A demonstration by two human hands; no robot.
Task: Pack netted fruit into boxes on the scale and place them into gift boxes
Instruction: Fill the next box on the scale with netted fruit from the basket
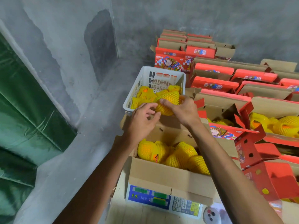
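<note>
A white plastic basket (137, 88) holds several fruits in yellow foam netting. Over its near edge, my right hand (182, 110) grips one netted fruit (168, 101) from the right. My left hand (142, 122) is at that fruit's left side, fingers curled and touching the netting. Below my hands, an open brown cardboard box (161, 173) sits on a digital scale (161, 199) and contains several netted fruits (171, 156).
Red gift boxes (215, 83) with open flaps fill the right side and back; one (278, 125) holds netted fruit. A grey concrete wall and floor lie left, with a green tarp (24, 110) at the far left.
</note>
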